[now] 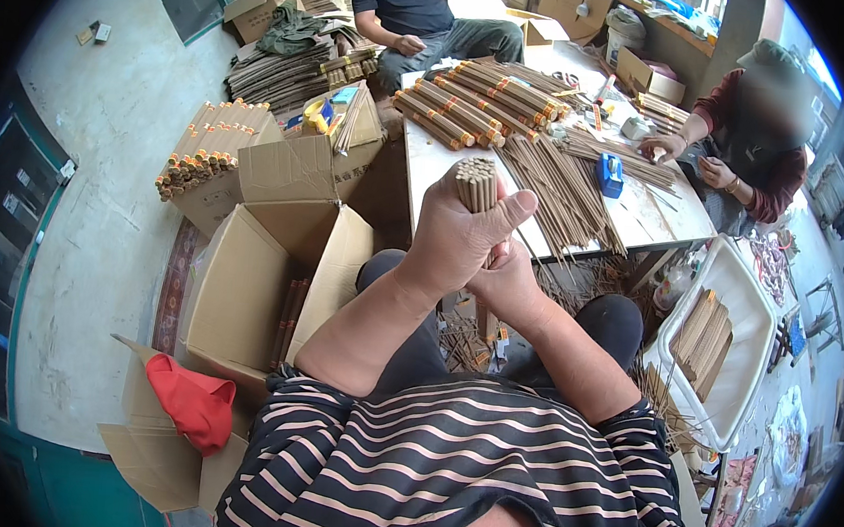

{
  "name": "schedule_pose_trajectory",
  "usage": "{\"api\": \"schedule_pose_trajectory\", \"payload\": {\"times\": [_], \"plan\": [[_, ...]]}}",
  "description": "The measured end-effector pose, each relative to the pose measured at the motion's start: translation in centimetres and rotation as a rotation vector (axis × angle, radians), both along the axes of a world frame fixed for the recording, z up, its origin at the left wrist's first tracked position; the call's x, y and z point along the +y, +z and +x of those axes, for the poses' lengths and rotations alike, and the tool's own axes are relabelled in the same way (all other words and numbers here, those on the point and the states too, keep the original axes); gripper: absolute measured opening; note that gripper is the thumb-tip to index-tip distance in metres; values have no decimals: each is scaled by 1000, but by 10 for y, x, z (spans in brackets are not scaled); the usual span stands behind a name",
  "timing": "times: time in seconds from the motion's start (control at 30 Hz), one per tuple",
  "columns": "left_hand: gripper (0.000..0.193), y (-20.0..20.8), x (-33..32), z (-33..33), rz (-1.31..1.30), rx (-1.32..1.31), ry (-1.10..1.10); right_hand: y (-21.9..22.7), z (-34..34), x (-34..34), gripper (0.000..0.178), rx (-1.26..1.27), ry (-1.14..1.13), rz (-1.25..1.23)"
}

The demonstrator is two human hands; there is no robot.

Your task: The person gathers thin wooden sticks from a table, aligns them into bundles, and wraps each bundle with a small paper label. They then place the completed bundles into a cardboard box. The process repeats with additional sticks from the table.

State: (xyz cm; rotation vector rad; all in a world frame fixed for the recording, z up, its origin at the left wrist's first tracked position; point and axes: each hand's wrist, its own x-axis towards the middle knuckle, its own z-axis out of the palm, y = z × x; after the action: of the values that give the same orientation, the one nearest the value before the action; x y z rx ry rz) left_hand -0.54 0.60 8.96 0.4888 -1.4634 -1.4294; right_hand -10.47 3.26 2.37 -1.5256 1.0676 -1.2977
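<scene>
An upright bundle of brown incense sticks (476, 185) stands in my fists in front of the white table, its round ends showing at the top. My left hand (446, 228) wraps the upper part, thumb pointing to the right. Just below and to the right, my right hand (514, 287) is closed round the lower part, touching the left hand. The bundle's lower length is hidden behind my hands. Beyond it on the tabletop lie loose incense sticks (552, 189) and stacked bundles with orange-red bands (461, 102).
An open cardboard box (256, 292) is at my left, near a pile of banded bundles (219, 140). At right stands a white tub (740, 351) holding sticks. A blue box (609, 174) sits on the table (671, 221). Co-workers sit at the far side and the right.
</scene>
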Motion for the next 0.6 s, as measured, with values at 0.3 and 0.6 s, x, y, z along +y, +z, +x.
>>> {"api": "schedule_pose_trajectory", "payload": {"times": [0.3,0.6], "plan": [[25,2,4,19,-256,-515,163,36,-33,19,43,-208,-54,-168],[27,-34,17,7,-48,-720,-186,15,-36,27,26,341,-207,-328]]}}
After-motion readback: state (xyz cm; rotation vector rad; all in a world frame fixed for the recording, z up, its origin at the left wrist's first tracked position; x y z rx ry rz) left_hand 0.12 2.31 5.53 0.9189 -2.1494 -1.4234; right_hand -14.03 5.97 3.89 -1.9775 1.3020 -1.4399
